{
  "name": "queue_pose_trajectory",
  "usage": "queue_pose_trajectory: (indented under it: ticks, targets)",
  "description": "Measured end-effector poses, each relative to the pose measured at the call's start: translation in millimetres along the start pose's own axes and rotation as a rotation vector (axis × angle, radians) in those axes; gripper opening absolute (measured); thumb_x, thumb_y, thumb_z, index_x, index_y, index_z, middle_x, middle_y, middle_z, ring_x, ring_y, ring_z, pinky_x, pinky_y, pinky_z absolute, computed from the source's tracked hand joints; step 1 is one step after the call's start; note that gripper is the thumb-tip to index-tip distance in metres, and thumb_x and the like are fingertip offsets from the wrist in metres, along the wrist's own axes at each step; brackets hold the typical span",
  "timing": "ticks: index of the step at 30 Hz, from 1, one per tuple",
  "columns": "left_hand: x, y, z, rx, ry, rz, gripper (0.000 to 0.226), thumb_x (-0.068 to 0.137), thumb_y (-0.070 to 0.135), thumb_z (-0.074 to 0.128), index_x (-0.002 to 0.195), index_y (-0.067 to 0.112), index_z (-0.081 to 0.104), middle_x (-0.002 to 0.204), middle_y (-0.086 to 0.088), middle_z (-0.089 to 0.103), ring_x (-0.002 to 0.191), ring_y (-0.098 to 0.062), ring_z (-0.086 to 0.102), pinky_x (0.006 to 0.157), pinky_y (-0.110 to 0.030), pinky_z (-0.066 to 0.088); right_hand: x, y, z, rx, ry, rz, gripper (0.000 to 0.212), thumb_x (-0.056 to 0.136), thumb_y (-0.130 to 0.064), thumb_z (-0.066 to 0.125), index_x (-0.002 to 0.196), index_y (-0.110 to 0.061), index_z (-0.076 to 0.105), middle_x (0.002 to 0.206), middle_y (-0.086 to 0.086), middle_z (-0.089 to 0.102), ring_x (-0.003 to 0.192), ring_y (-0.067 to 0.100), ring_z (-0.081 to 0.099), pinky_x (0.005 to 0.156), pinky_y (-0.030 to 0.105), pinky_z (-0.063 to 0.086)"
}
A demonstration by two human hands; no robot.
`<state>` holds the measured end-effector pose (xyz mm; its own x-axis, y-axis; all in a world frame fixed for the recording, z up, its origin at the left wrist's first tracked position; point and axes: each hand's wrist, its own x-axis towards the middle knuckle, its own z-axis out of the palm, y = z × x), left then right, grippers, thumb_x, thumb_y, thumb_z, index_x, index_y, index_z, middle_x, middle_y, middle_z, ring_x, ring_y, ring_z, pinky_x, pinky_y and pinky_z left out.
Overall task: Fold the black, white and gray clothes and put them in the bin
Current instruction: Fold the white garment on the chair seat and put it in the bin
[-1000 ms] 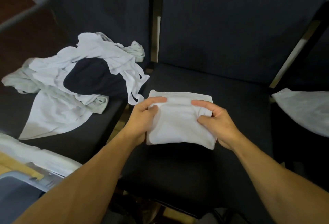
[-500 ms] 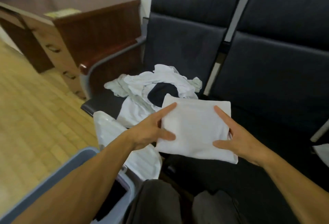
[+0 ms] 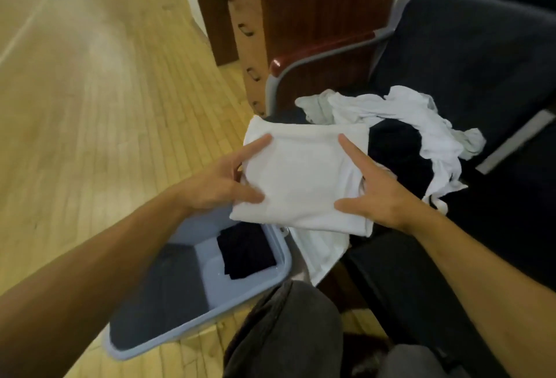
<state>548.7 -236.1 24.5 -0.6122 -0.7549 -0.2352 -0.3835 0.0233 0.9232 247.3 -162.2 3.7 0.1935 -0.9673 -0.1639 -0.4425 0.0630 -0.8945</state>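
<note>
White folded cotton garment (image 3: 304, 179): being carried flat, partly over the pale blue plastic bin (image 3: 192, 293).
Hands: left hand (image 3: 219, 180) and right hand (image 3: 373, 194) are pinching its sides, fingers underneath.
Tip: it's being kept level so it can be lowered beside the folded black garment (image 3: 245, 253).

An office: wooden desk (image 3: 301, 16) with drawers, dark waiting chairs (image 3: 481, 62).

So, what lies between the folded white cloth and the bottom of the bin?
In the head view, only a folded black garment lies in the bin, below the folded white cloth.
</note>
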Motion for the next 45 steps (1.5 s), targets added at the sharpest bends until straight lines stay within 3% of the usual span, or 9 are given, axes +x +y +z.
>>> queue_pose_trajectory:
  ticks: [3,6,12,19,27,32,37,41,45]
  targets:
    - [-26,-45,-44,0.059,0.142,-0.069,0.1,0.085,0.005,0.08,0.155,0.052,0.027,0.149,0.02,0.041,0.128,0.0,0.052,0.102,-0.024,0.05,57,-17,46,-0.115,-0.115,-0.019,0.114,0.086,-0.009,0.075,0.156,-0.052,-0.004,0.154,-0.012,0.03,0.096,-0.008,0.054,0.087,0.015,0.044]
    - [-54,-116,-88,0.074,0.26,-0.16,0.1,0.086,0.009,0.081,0.152,0.06,0.025,0.151,0.022,0.038,0.128,0.002,0.05,0.099,-0.021,0.05,124,-19,113,-0.19,-0.248,-0.031,0.116,0.086,-0.007,0.074,0.157,-0.05,-0.007,0.109,-0.012,0.049,0.063,-0.006,0.053,0.062,0.014,0.044]
    - [-79,-295,-136,0.02,0.304,-0.419,0.105,0.083,0.02,0.08,0.15,0.065,0.013,0.147,0.012,0.032,0.129,-0.019,0.047,0.105,-0.051,0.05,244,49,270,-0.284,-0.522,0.037,0.122,0.086,-0.014,0.075,0.152,-0.053,-0.02,0.159,-0.003,0.026,0.079,0.001,0.047,0.071,0.018,0.045]
    - [-53,-479,-133,0.038,0.285,-0.663,0.117,0.081,0.007,0.078,0.153,0.061,0.002,0.163,0.013,0.011,0.134,-0.023,0.039,0.1,-0.034,0.047,325,179,402,-0.345,-0.691,0.209,0.126,0.084,-0.011,0.076,0.148,-0.06,-0.021,0.166,-0.002,0.013,0.115,0.021,0.056,0.095,0.036,0.055]
    - [-42,-614,-109,0.211,0.288,-0.94,0.12,0.084,0.007,0.078,0.158,0.043,-0.009,0.17,-0.001,-0.005,0.152,-0.031,0.02,0.109,-0.039,0.041,360,271,515,-0.494,-0.803,0.212,0.116,0.087,0.0,0.063,0.148,-0.063,-0.013,0.169,-0.002,0.001,0.122,0.032,0.055,0.079,0.027,0.053]
    - [-15,-637,-102,0.244,0.242,-1.121,0.097,0.095,0.015,0.061,0.161,0.038,-0.007,0.169,-0.004,-0.003,0.154,-0.032,0.015,0.119,-0.042,0.031,367,301,521,-0.525,-0.824,0.294,0.102,0.09,-0.017,0.073,0.158,-0.049,0.003,0.166,-0.01,-0.019,0.156,0.027,0.003,0.124,0.038,0.021]
    - [-9,-606,-108,0.284,0.332,-1.173,0.088,0.097,0.028,0.061,0.163,0.026,0.003,0.169,-0.003,-0.012,0.154,-0.032,0.015,0.12,-0.041,0.029,377,275,486,-0.472,-0.759,0.286,0.071,0.094,-0.025,0.07,0.155,-0.031,0.035,0.16,0.004,0.02,0.138,0.029,0.04,0.118,0.04,0.035]
    - [-12,-523,-130,0.277,0.524,-1.016,0.054,0.095,0.024,0.063,0.145,0.009,0.047,0.142,-0.021,0.05,0.12,-0.041,0.055,0.095,-0.044,0.048,375,196,451,-0.435,-0.633,0.215,0.018,0.097,-0.027,0.062,0.112,-0.022,0.071,0.115,0.002,0.07,0.102,0.022,0.065,0.095,0.041,0.054]
    - [7,-377,-153,0.199,0.583,-0.62,0.026,0.097,0.017,0.062,0.122,0.014,0.068,0.105,-0.002,0.073,0.088,-0.014,0.07,0.084,-0.034,0.057,347,85,384,-0.365,-0.4,0.124,0.015,0.097,-0.027,0.058,0.092,-0.022,0.072,0.095,-0.001,0.074,0.09,0.02,0.067,0.084,0.041,0.057]
